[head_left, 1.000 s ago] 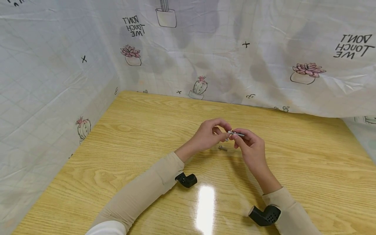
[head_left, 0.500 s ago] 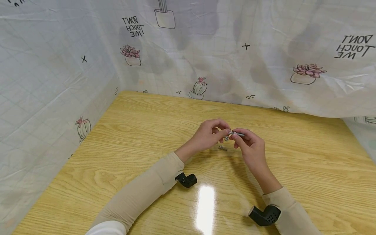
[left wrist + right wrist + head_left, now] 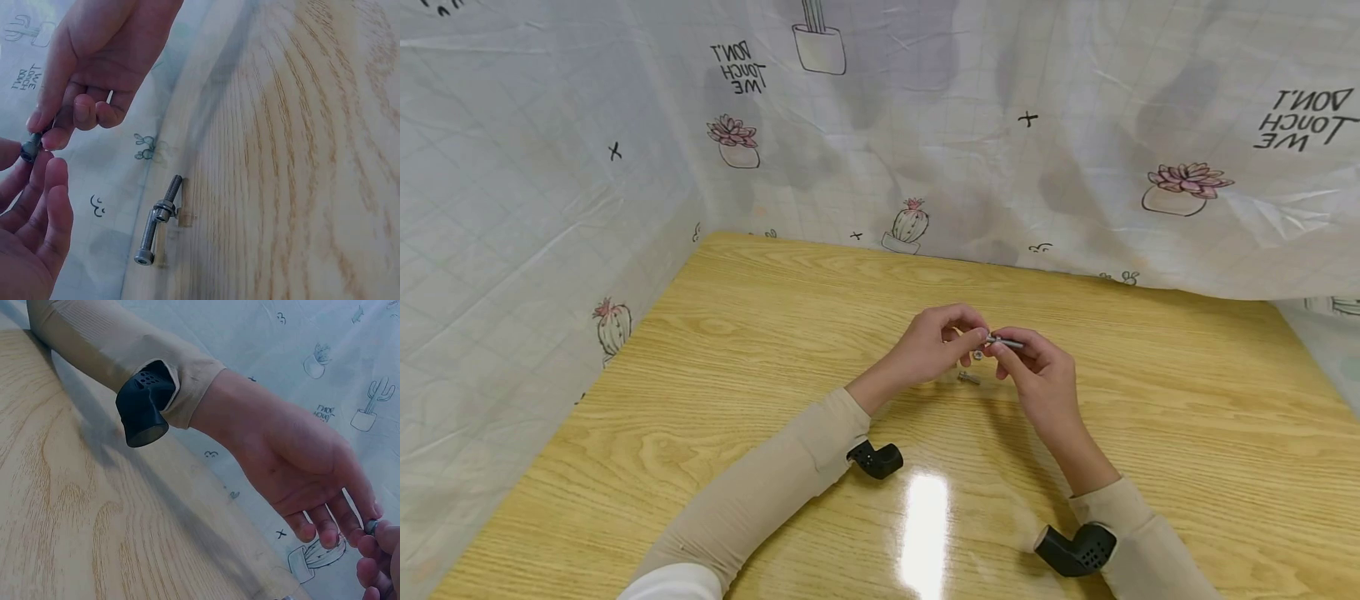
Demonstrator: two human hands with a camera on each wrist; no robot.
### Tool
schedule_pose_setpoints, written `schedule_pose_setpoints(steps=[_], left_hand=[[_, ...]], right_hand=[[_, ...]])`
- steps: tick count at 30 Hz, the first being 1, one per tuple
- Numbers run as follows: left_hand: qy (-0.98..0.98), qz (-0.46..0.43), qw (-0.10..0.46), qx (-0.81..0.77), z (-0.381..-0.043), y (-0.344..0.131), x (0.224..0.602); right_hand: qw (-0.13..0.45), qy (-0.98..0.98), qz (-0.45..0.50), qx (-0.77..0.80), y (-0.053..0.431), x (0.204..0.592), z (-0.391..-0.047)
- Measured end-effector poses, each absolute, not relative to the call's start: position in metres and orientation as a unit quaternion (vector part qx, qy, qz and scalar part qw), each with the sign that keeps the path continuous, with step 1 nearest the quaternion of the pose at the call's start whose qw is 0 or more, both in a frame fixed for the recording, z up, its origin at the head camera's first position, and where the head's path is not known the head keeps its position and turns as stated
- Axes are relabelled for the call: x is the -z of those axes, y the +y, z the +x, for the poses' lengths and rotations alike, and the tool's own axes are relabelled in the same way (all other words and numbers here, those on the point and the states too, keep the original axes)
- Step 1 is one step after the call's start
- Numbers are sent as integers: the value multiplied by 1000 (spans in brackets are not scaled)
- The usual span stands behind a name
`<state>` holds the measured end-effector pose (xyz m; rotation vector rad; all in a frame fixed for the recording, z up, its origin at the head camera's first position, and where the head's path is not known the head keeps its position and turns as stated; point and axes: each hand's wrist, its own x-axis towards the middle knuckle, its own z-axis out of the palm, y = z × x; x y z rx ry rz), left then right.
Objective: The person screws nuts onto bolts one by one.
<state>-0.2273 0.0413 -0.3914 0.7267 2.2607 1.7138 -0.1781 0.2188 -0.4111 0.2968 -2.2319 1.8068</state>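
Note:
In the head view my left hand (image 3: pixel 934 342) and right hand (image 3: pixel 1041 375) meet above the table. Between their fingertips is a metal bolt (image 3: pixel 1013 342), lying nearly level. My right thumb and forefinger pinch it along the shank, while my left thumb and forefinger pinch its left end. In the left wrist view the round socket head of the bolt (image 3: pixel 28 152) shows between the fingertips, with much of the shank hidden. Below the hands, two more bolts lie on the table, one with a ring round it (image 3: pixel 166 206) and one plain (image 3: pixel 145 242).
The wood-grain table (image 3: pixel 760 333) runs back to a white printed curtain (image 3: pixel 865 158) with cactus drawings. Black wrist camera mounts (image 3: pixel 876 460) stick out from both sleeves. A bright light reflection (image 3: pixel 925 525) lies on the near tabletop.
Left thumb and fingertips have shifted slightly at the bolt's left end, showing more of a bolt head below them. The right hand stays nearly still.

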Motion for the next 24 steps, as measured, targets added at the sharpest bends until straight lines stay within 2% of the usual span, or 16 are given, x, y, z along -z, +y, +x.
schedule_pose_setpoints(steps=[10, 24], left_hand=[[753, 268, 98, -593, -226, 39, 390], [764, 253, 101, -585, -225, 38, 389]], right_hand=[[113, -768, 107, -622, 218, 411, -178], [115, -772, 103, -616, 217, 412, -177]])
